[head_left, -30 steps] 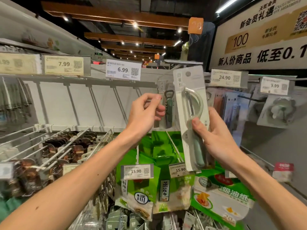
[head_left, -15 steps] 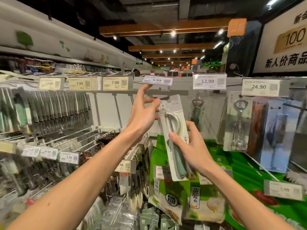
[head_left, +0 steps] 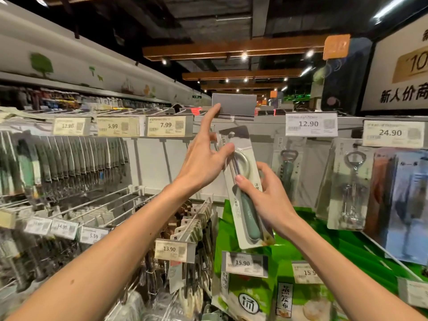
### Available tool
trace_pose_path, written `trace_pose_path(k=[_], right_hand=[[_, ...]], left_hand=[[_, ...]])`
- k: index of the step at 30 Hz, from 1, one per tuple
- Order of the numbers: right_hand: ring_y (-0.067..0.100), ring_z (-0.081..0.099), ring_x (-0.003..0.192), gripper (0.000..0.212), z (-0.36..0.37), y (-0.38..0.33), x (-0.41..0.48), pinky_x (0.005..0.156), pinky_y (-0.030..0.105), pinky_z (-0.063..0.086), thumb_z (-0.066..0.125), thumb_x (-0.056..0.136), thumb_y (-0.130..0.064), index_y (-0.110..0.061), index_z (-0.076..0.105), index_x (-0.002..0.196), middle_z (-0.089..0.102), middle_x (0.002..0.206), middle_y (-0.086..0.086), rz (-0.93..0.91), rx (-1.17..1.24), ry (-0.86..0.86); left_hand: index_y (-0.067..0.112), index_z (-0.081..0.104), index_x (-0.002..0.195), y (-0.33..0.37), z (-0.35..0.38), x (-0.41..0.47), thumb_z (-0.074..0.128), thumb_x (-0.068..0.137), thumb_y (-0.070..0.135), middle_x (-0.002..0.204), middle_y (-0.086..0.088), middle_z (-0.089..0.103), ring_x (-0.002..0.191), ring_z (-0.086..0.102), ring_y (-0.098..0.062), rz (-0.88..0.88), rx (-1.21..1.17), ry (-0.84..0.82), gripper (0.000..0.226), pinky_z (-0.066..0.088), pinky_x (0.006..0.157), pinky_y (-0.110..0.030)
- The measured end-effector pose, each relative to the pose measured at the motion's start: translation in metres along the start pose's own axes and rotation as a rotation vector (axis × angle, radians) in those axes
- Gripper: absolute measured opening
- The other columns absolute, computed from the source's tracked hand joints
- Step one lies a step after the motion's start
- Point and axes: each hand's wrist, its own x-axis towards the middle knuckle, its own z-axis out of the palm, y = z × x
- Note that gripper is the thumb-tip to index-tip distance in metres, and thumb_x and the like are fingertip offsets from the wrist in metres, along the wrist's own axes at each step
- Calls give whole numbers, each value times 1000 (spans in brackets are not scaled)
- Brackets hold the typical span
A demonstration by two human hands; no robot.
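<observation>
A peeler pack (head_left: 246, 206), a pale card with a steel blade loop and a green handle, hangs tilted in front of the pegboard. My right hand (head_left: 272, 200) grips its middle, thumb on the front and fingers behind. My left hand (head_left: 203, 163) is raised beside the pack's top. Its index finger points straight up and holds a grey price tag holder (head_left: 234, 105) flipped upward. The thumb presses the card's upper left edge, and another finger seems to reach behind it. The card's hang hole (head_left: 231, 135) sits just under the lifted tag.
Bottle openers (head_left: 288, 167) and corkscrews (head_left: 352, 186) hang in packs to the right under 12.90 and 24.90 tags. Rows of knives (head_left: 69, 163) fill the pegs at left. Bare wire pegs (head_left: 97, 202) jut out below. Green food packs (head_left: 252, 288) with 15.90 tags hang underneath.
The view swung left and tilted up. My left index finger flipped the 6.99 tag fully upward. My right hand raised the peeler pack toward the peg under that tag.
</observation>
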Motion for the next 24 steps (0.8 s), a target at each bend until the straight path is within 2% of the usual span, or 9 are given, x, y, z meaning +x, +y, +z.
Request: trace_pose_path(k=[3,5,8,12,15,17,19,22,24], right_hand=[[10,73,81,44,5,9,3,78,36,60,64,93,-31,-38,38,128,73,101,-1,35,47,23],[10,73,84,56,8,16,2,82,35,59,64,92,-32,-38,29,135,73,102,-1,28,48,63],[2,70,95,62,12,26,7,86,20,54,66,83,-47,-39,31,133,70,114,-2,16,6,109],[18,54,127,60,10,44,26,108,48,44,66,83,-55,-57,29,130,54,140,3,44,-68,120],[18,57,120,61,8,51,39,108,47,43,63,93,-25,-41,26,139,53,138,7,62,-157,109],[21,60,116,60,9,55,48,105,45,47,62,95,-27,-39,25,140,53,138,7,87,-218,127],[26,62,114,59,11,58,55,103,49,48,61,95,-34,-46,23,139,51,143,9,125,-260,120],[31,55,124,64,14,65,61,110,49,38,58,97,-32,-46,18,145,42,151,14,213,-285,112],[31,48,131,66,17,65,62,111,47,33,58,97,-31,-43,17,147,40,151,15,227,-298,115]], left_hand=[[52,10,150,-15,6,-4,63,96,22,148,2,41,81,68,-18,51,-46,24,81,58,73,-29],[54,9,149,-29,17,-23,64,95,21,127,8,52,70,71,-14,-35,-150,36,83,60,68,-28],[47,27,143,-45,39,-47,62,97,22,116,19,54,82,70,-1,-150,-270,-13,63,58,76,-23],[35,50,137,-64,49,-19,63,93,5,121,2,63,101,68,-10,-249,-350,-49,54,61,81,-34],[28,51,137,-76,56,-2,60,93,-1,113,-9,67,93,72,-16,-319,-423,-89,54,61,80,-42],[27,51,138,-87,62,6,60,95,0,102,-6,64,86,72,-15,-320,-436,-86,52,62,79,-43],[27,52,139,-97,66,13,62,94,1,103,-4,63,92,69,-14,-296,-416,-86,53,61,81,-38],[22,48,140,-111,68,20,59,95,-1,108,12,57,85,62,12,-220,-347,-138,52,55,71,-14],[23,46,143,-124,67,26,58,96,0,101,7,58,86,63,4,-185,-296,-199,54,55,72,-17]])
